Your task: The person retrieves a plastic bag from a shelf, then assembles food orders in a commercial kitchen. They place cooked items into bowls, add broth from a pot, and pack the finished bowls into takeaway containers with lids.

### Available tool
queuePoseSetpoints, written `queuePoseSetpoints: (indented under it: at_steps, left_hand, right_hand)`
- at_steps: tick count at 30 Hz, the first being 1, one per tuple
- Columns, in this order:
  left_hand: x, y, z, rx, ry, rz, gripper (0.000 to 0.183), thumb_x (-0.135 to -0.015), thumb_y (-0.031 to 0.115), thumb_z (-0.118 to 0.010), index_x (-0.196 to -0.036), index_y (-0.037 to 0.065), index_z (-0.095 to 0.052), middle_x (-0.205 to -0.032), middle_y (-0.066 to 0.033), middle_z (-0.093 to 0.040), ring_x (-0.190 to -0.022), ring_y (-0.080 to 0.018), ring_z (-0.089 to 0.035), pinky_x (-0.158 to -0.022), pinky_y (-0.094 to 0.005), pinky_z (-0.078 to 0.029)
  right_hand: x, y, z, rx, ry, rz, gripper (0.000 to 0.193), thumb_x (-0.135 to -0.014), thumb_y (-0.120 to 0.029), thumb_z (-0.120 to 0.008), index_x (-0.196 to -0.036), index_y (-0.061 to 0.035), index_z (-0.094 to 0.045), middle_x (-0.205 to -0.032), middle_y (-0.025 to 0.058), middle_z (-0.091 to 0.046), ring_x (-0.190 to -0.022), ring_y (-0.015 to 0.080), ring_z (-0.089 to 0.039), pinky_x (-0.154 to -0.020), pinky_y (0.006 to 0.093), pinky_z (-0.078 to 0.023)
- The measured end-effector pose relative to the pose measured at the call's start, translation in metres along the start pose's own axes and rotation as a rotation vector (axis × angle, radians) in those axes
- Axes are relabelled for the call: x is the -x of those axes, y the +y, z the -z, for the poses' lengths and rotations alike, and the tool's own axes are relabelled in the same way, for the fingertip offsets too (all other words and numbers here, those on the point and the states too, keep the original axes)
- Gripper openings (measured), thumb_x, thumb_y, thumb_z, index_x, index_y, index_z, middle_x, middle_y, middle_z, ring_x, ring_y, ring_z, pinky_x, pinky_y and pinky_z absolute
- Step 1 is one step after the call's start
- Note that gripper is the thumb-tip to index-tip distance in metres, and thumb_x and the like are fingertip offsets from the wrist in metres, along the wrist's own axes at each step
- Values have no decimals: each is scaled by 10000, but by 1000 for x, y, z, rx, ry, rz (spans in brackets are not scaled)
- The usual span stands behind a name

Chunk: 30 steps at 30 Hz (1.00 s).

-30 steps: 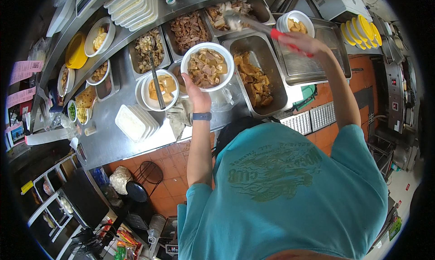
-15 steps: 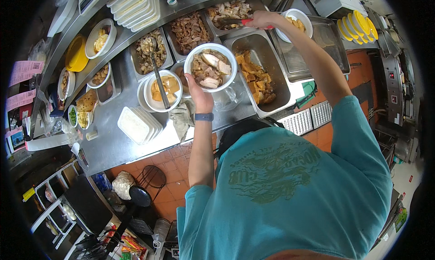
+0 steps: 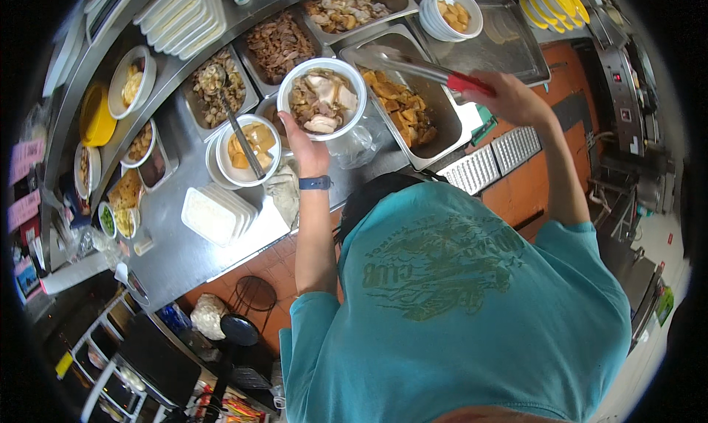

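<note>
My left hand [image 3: 308, 151] is closed on a round white bowl [image 3: 360, 113], holding it up from below and the left. Sliced pale meat and browner pieces [image 3: 322, 98] fill the bowl. My right hand [image 3: 509, 100] grips red-handled metal tongs [image 3: 422, 68], whose far end is smeared by motion. The tongs stretch leftward over a deep steel pan [image 3: 448, 132] of brown-orange chunks. Behind it, another pan holds pale sliced meat [image 3: 350, 8]. Shredded brown meat [image 3: 279, 47] lies in the pan behind the bowl.
Left of the bowl, a ladle [image 3: 243, 139] rests across a white tub of chunks [image 3: 254, 176]. Stacked white lids [image 3: 214, 215] and a cloth [image 3: 283, 191] lie near the counter's front edge. White bowls [image 3: 435, 23] stand on a steel tray [image 3: 509, 47] at the right.
My right hand has drawn the tongs back from the pale-meat pan, toward me and to the right. More pale meat shows in the bowl. The whole view has shifted slightly.
</note>
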State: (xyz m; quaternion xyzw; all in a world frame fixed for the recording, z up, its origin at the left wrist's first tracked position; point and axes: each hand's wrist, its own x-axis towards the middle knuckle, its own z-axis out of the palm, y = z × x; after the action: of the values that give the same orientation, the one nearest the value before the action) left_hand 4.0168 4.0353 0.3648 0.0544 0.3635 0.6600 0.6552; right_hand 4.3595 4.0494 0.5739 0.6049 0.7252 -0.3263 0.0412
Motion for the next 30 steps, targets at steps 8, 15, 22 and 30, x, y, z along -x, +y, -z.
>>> queuePoseSetpoints:
  at_steps: [8, 15, 22, 30]
  left_hand:
    - [20, 5, 2, -74, -7, 104, 694, -1003, 572, -382, -1499, 90, -323, -1520, -72, -385, -1377, -263, -385, -1150, -428, -298]
    - [25, 5, 11, -121, 3, 100, 659, -1017, 538, -390, -1491, 84, -335, -1512, -73, -393, -1374, -260, -388, -1146, -418, -302]
    - [16, 0, 13, -156, -27, 131, 649, -1026, 535, -367, -1488, 80, -332, -1495, -80, -410, -1359, -261, -404, -1135, -416, -316]
    - [23, 3, 19, -177, -47, 156, 735, -963, 606, -444, -1496, 111, -339, -1521, -67, -392, -1390, -270, -376, -1156, -419, -302]
  right_hand:
    - [-42, 20, -132, 318, 114, -104, 487, -971, -434, -539, -1077, 40, -587, -764, 235, -670, -742, 418, -672, -649, 473, -539]
    - [13, 40, -100, -340, -20, -338, 473, -978, -438, -552, -1128, 4, -631, -723, 120, -636, -643, 245, -610, -603, 372, -471]
    - [56, -38, -73, -515, -136, -77, 489, -989, -479, -531, -1131, -21, -623, -711, 54, -564, -654, 131, -533, -577, 326, -441]
    - [-17, 16, -97, -39, 56, -378, 621, -945, -563, -536, -1202, -5, -630, -809, 201, -669, -809, 302, -685, -724, 409, -511]
